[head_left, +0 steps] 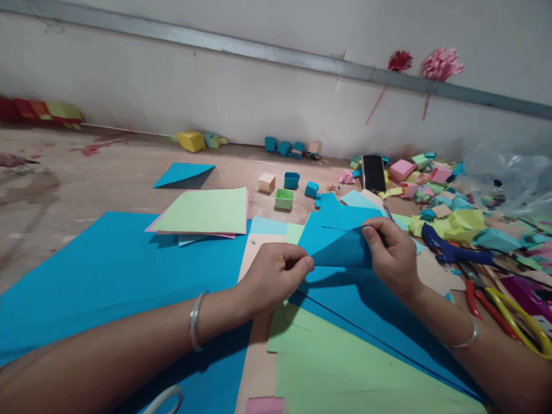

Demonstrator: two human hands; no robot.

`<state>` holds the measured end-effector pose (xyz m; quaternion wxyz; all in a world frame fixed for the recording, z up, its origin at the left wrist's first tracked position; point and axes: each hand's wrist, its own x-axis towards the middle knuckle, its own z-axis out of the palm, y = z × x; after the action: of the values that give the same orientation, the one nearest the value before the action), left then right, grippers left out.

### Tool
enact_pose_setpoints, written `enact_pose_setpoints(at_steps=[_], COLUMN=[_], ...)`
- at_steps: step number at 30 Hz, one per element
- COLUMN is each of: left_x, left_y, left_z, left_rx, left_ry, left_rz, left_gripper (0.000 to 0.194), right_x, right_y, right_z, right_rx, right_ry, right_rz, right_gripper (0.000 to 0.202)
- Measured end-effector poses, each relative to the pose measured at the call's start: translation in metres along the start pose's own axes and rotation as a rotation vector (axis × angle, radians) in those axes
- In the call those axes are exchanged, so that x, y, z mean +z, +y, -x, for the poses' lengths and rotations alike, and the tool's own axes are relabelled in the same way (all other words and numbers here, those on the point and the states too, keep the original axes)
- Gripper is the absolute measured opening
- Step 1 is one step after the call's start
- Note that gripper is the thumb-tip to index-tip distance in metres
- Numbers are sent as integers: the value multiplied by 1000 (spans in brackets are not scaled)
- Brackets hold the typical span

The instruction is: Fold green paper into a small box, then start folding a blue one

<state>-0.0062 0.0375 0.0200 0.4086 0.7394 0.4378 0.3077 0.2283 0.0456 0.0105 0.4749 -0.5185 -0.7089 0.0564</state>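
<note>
A sheet of blue paper (pixel 340 247), partly folded over, is held up between both hands above the work surface. My left hand (pixel 273 276) pinches its left corner between thumb and index finger. At the right edge, my right hand (pixel 393 253) grips the paper with the thumb on the near side; the other fingers are partly hidden behind. Beneath the held sheet lie more blue paper (pixel 379 322) and light green sheets (pixel 328 368). To the left of my hands, a small stack of light green and pink paper (pixel 207 211) rests on a large blue sheet (pixel 121 276).
Small paper boxes (pixel 283 199) stand behind my hands. At the right are a phone (pixel 373 172), scattered paper pieces (pixel 461 227), a blue glue gun (pixel 452 247), red-handled pliers (pixel 474 287) and yellow-handled scissors (pixel 517 322). A folded blue triangle (pixel 183 174) lies far left.
</note>
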Motion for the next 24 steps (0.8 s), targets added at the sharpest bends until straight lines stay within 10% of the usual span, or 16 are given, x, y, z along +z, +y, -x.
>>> enact_pose_setpoints(at_steps=[9, 24], left_x=[6, 12], left_y=[13, -2], left_z=[4, 2], left_rx=[14, -184], left_ry=[-72, -180], left_rz=[-33, 149], left_gripper=[16, 29], right_x=[6, 4], right_y=[-46, -12], right_z=[25, 1], right_rx=[-172, 112], right_ry=[-298, -161], right_rz=[-60, 82], right_gripper=[11, 22])
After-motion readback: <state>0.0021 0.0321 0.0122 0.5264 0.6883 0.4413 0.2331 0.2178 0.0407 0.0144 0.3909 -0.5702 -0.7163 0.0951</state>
